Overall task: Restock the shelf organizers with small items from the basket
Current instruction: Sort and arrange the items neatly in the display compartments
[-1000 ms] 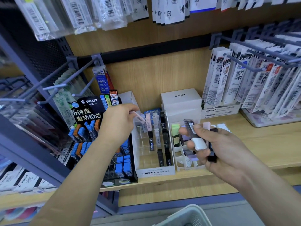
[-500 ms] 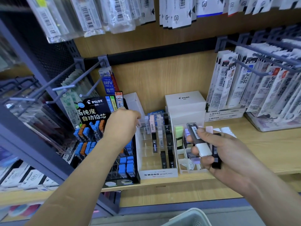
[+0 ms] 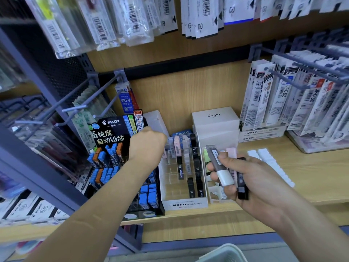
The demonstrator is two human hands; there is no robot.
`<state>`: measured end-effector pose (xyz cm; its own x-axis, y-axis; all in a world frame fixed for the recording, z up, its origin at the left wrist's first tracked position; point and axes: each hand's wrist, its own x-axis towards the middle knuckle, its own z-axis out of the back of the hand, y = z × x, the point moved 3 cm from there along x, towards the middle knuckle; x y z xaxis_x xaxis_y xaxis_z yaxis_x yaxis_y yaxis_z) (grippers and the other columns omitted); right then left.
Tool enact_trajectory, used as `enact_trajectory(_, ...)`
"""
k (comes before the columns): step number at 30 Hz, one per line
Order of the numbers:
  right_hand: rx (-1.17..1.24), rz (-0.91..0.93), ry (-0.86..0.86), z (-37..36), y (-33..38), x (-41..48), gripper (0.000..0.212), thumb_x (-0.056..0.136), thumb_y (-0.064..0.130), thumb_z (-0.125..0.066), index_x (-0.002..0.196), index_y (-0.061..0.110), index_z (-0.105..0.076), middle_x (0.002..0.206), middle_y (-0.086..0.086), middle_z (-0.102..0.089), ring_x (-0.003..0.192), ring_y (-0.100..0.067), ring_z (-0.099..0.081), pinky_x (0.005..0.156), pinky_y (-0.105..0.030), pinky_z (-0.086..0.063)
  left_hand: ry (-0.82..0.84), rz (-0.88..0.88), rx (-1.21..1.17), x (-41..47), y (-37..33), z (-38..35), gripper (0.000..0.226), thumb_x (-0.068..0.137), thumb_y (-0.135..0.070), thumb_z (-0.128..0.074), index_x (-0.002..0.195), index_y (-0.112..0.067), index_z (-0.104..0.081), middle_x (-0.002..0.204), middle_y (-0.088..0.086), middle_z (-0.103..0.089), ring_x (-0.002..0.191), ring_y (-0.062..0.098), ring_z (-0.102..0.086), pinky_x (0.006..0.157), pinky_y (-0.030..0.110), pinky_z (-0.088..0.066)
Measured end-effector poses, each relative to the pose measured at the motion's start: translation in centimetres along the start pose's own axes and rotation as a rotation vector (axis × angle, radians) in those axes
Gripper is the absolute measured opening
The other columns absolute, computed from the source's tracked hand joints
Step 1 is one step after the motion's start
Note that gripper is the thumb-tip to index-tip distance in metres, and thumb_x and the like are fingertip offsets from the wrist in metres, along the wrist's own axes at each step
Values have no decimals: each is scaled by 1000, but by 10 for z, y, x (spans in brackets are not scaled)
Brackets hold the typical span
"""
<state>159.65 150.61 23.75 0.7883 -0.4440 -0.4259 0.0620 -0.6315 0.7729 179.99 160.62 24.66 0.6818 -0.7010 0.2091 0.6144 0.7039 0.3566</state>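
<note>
The lead cases [image 3: 103,157] are blue and orange, their display [image 3: 111,129] black, the shelf [image 3: 311,167] pale woodgrain, the basket [image 3: 222,254] white.

One head-worn cam, looking fwd & down, close on shelf organizers [image 3: 185,205].

Bright, diffuse store light, cool in tint, source out of view above. The wood shelf [image 3: 311,182] and back panel [image 3: 188,95] are evenly lit; a soft shadow band lies on the panel under the hanging packs [image 3: 136,21]. Glare streaks those clear packs. Wide-angle distortion bows the black rail [image 3: 179,61] and tilts the grey post [image 3: 37,172] at left. The organizer [image 3: 185,204] label and the cases [image 3: 215,157] in the right hand [image 3: 255,180] are sharp; the left edge, the top packs and the basket [image 3: 224,253] at the bottom are soft and smeared.
</note>
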Motion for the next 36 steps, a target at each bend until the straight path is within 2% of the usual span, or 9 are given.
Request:
enact_trajectory(2, 7, -5, -20, 2, 0, -1, 28, 89, 15, -65, 114, 4, -64, 88, -15, -72, 60, -17, -67, 33, -18, -37, 5, -21, 22, -1, -1, 3, 28, 67, 4, -63, 80, -21, -65, 72, 1, -50, 80, 23, -55, 53, 28, -36)
enact_trajectory(6, 10, -9, -15, 4, 1, -2, 30, 90, 13, -64, 117, 1, -62, 83, -14, -69, 55, -15, -62, 32, -17, -31, -62, -41, 154, -1, -6, 15, 32, 34, -1, -79, 51, -21, -60, 48, -4, -33, 49, 18, -47, 45, 22, -25)
enact_trajectory(11, -15, -12, 56, 2, 4, -5, 25, 88, 20, -64, 107, 3, -64, 74, -9, -63, 47, -11, -49, 32, -14, -24, 4, -20, 97, 1, -8, 8, 27, 76, 5, -56, 87, -19, -62, 73, 1, -47, 69, 23, -44, 57, 29, -36)
enact_trajectory(15, -40, 18, 29, 3, 4, -3, 20, 88, 12, -65, 107, 6, -65, 77, -11, -66, 50, -13, -53, 32, -16, -26, -47, -9, -2, -1, -9, 6, 25, 75, 7, -55, 78, -18, -51, 69, 1, -46, 66, 23, -44, 54, 30, -38)
enact_trajectory(18, -135, 44, 35, 3, 4, -1, 21, 85, 4, -68, 105, 8, -68, 78, -10, -65, 53, -12, -53, 34, -16, -26, -267, 25, -419, -12, -7, 27, 16, 88, -10, -59, 75, -17, -63, 63, -2, -60, 61, 20, -56, 55, 29, -47)
enact_trajectory(21, -213, 86, 36, 1, 5, 0, 16, 80, 1, -72, 94, 9, -69, 70, -7, -59, 54, -11, -42, 36, -16, -24, 28, 16, -1237, -35, -26, 52, 19, 91, -35, -60, 91, -24, -75, 79, -7, -73, 70, 13, -65, 71, 35, -56)
enact_trajectory(23, -228, 125, 44, 0, 5, 0, 12, 79, 0, -73, 85, 10, -68, 59, 0, -51, 51, -9, -35, 37, -16, -22, 232, -66, -1467, -54, -44, 61, 22, 85, -39, -62, 95, -25, -76, 86, 4, -74, 72, 21, -64, 73, 38, -54)
enact_trajectory(30, -322, 172, 42, 1, -4, -1, 24, 78, 0, -76, 101, 3, -69, 59, 5, -59, 40, -1, -44, 38, -14, -28, 315, -43, -1619, -67, -43, 47, 14, 80, -6, -72, 91, -14, -74, 83, 2, -74, 78, 11, -69, 72, 22, -54)
enact_trajectory(36, -315, 45, 35, 2, -9, 7, 15, 85, 3, -69, 100, 4, -66, 68, -5, -58, 55, -11, -42, 37, -17, -27, 395, -199, -1428, -70, -37, 47, 52, 88, 2, -61, 122, -37, -60, 88, 12, -60, 74, 14, -58, 75, 23, -54)
